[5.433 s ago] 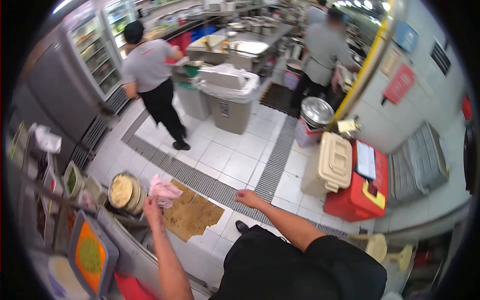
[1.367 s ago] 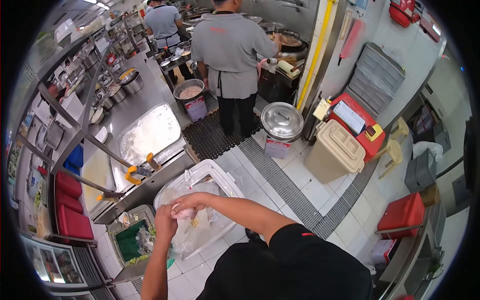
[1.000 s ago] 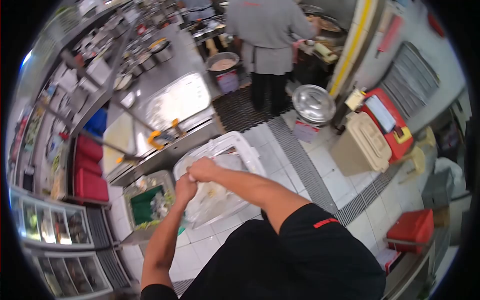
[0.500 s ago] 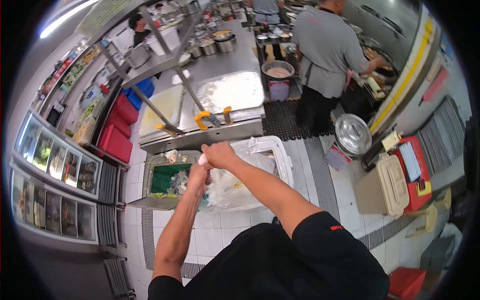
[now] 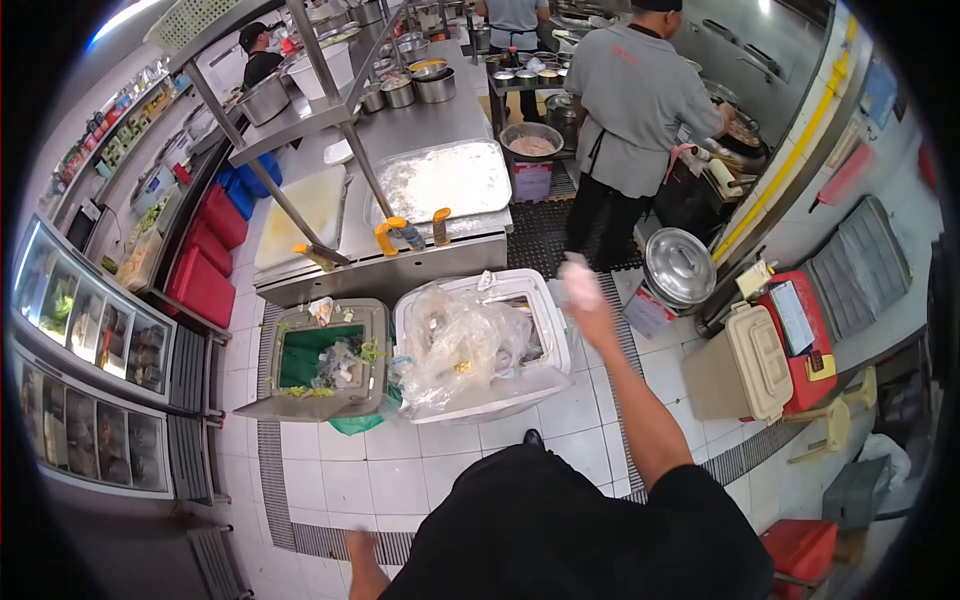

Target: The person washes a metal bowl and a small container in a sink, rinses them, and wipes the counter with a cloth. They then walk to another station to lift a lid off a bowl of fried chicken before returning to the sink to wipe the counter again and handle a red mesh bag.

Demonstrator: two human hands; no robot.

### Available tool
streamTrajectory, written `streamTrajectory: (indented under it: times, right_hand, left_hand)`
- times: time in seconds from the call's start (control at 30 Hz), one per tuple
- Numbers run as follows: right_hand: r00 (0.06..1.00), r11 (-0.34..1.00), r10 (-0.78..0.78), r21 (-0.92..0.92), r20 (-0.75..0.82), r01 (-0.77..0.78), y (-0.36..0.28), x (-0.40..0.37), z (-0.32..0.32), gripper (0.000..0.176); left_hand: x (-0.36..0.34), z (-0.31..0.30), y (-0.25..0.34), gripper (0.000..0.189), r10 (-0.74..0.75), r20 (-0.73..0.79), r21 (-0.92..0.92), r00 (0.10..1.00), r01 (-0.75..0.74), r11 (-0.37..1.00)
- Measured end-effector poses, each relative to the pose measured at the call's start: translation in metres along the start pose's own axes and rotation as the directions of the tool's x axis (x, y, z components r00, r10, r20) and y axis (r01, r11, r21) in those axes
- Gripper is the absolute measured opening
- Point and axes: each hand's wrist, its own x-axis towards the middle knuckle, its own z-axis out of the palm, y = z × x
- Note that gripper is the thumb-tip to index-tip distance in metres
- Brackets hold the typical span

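My right hand (image 5: 597, 318) is stretched forward, just right of the white bin (image 5: 566, 345) heaped with clear plastic bags (image 5: 465, 335). In it is a pale pinkish-white thing (image 5: 579, 282), blurred, like a crumpled cloth or paper. My left hand (image 5: 361, 543) hangs low by my side over the floor drain, smeared by motion, its fingers not readable. To the left of the white bin, a grey-brown bin (image 5: 375, 325) with a green liner holds scraps and leafy trimmings.
Ahead stands a steel worktable (image 5: 420, 240) with a floury tray (image 5: 440, 185) and orange-handled tools (image 5: 386, 238). A person in grey (image 5: 640, 110) works at the stove. A lidded pot (image 5: 680, 266) and beige bin (image 5: 745, 362) stand right; glass-door fridges (image 5: 95, 330) line the left.
My hands have parted from together above the bins. The right swung right with the pale thing; the left dropped down and back. The view shifted slightly, showing both bins fully.
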Motion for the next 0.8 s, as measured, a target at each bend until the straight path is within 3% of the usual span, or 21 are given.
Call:
streamTrajectory:
  times: [0.03,0.07,0.1,0.13,0.17,0.2,0.23,0.27,0.3,0.33,0.37,0.4,0.43,0.47,0.5,0.57,0.6,0.63,0.7,0.73,0.8]
  right_hand:
    - [0.917,0.811,-0.387,-0.511,-0.1,0.287,0.04,-0.012,-0.024,0.048]
    - [0.858,0.728,-0.488,-0.617,-0.16,0.299,0.124,-0.04,-0.043,0.047]
    - [0.929,0.855,-0.283,-0.502,-0.239,0.131,0.119,-0.089,-0.072,0.051]
    - [0.899,0.958,0.098,-0.204,-0.428,-0.201,0.152,-0.139,-0.082,0.051]
    - [0.738,0.868,0.483,0.149,-0.471,-0.473,0.178,-0.19,-0.091,0.053]
    - [0.684,0.82,0.555,0.173,-0.475,-0.545,0.194,-0.25,-0.098,0.054]
    - [0.539,0.531,0.808,0.693,-0.239,-0.489,0.317,-0.346,-0.097,0.057]
    - [0.512,0.508,0.846,0.511,-0.147,-0.693,0.209,-0.358,-0.117,0.056]
    - [0.336,0.363,0.928,0.589,-0.159,-0.722,0.171,-0.381,-0.111,0.062]
    - [0.306,0.187,0.952,0.817,-0.014,-0.545,0.197,-0.431,-0.116,0.066]
    - [0.329,0.333,0.939,0.5,-0.098,-0.8,0.195,-0.451,-0.11,0.064]
    - [0.383,0.402,0.907,0.09,-0.173,-0.911,0.194,-0.472,-0.108,0.063]
    - [0.458,0.426,0.888,0.324,0.027,-0.845,0.217,-0.5,-0.115,0.065]
    - [0.578,0.535,0.813,0.474,-0.063,-0.7,0.213,-0.497,-0.107,0.061]
    - [0.586,0.537,0.809,0.475,-0.056,-0.697,0.214,-0.487,-0.106,0.061]
    - [0.249,0.309,0.94,0.276,-0.232,-0.91,0.196,-0.446,-0.111,0.049]
    - [0.471,0.509,0.854,0.162,-0.223,-0.846,0.206,-0.428,-0.115,0.044]
    - [0.483,0.518,0.849,0.16,-0.213,-0.84,0.21,-0.407,-0.12,0.044]
    - [0.295,0.313,0.936,0.068,-0.194,-0.947,0.152,-0.325,-0.128,0.058]
    - [0.309,0.323,0.934,0.051,-0.182,-0.945,0.144,-0.312,-0.131,0.058]
    - [0.542,0.522,0.84,0.269,0.001,-0.809,0.14,-0.274,-0.128,0.069]
  left_hand:
    - [-0.042,-0.009,-0.025,0.047,0.412,0.35,0.59,0.841,-0.54,0.6]
    - [-0.062,-0.01,-0.03,0.053,-0.071,0.549,0.427,0.833,-0.207,0.88]
    - [-0.06,-0.003,-0.026,0.053,-0.061,0.554,0.422,0.831,-0.217,0.88]
    - [-0.062,0.005,-0.023,0.053,-0.025,0.602,0.416,0.798,-0.287,0.863]
    - [-0.066,0.015,-0.018,0.054,0.005,0.646,0.404,0.764,-0.347,0.846]
    - [-0.069,0.025,-0.013,0.054,0.031,0.682,0.392,0.731,-0.4,0.828]
    - [-0.067,0.033,0.001,0.054,0.058,0.709,0.377,0.703,-0.447,0.811]
    - [-0.063,0.044,0.007,0.054,0.081,0.732,0.363,0.677,-0.487,0.795]
    - [-0.056,0.055,0.01,0.055,0.101,0.751,0.348,0.653,-0.521,0.779]
    - [-0.034,0.06,0.026,0.054,0.203,0.753,0.263,0.626,-0.569,0.78]
    - [-0.007,0.059,0.057,0.053,0.304,0.747,0.177,0.591,-0.618,0.766]
    - [0.011,0.06,0.09,0.053,0.302,0.737,0.179,0.605,-0.605,0.776]
    - [0.024,0.056,0.14,0.053,-0.028,0.725,0.009,0.688,0.031,0.999]
    - [0.035,0.055,0.182,0.053,-0.324,0.773,-0.149,0.545,0.653,0.743]
    - [0.045,0.053,0.215,0.056,-0.267,0.787,-0.111,0.555,0.554,0.825]
    - [0.054,0.062,0.278,0.058,-0.128,0.861,-0.072,0.493,0.366,0.928]
    - [0.05,0.066,0.316,0.058,-0.057,0.891,-0.073,0.449,0.267,0.961]
    - [0.04,0.065,0.358,0.057,0.057,0.937,-0.12,0.344,0.166,0.979]
    - [0.021,0.11,0.418,0.058,0.182,0.972,-0.19,0.151,0.04,0.981]
    - [-0.001,0.119,0.465,0.059,0.213,0.976,-0.213,0.05,-0.011,0.977]
    - [-0.049,0.156,0.539,0.065,0.31,0.951,-0.309,-0.006,0.036,0.95]
